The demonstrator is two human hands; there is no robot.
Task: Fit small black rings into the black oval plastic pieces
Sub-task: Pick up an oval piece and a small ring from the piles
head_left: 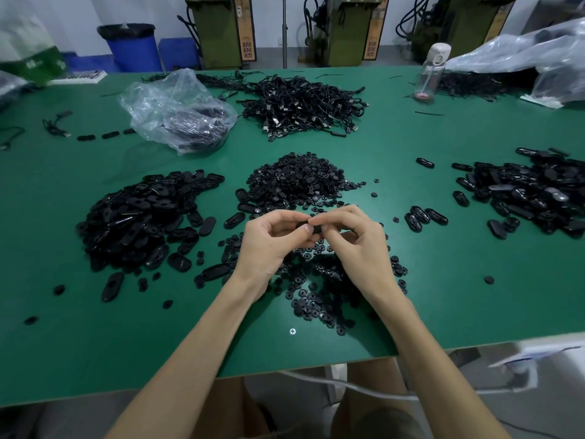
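I've got the oval piece (312,229) mid-frame, held up off the green worktop (443,280) between both hands, just above the loose rings (316,299) scattered lower centre. The left hand (269,242) curls round its left end with the thumb on top. The right hand (357,239) pinches the right end, its fingertips (319,221) pressing on the upper face. Both sets of fingers are nearly closed, with only the part between them. I can't tell whether a ring sits under the right fingertips: too small and hidden. My read is light, rigid moulded plastic, smooth enough to slip, and the rings are tiny and likely need a firm push to seat. I'd grip the oval by its long edges, keep the hole clear and press the ring in flat with a thumb. Stock: ring heap (294,182) just above the hands, left oval pile (136,223) mid-left, right oval pile (531,194) near the right edge.
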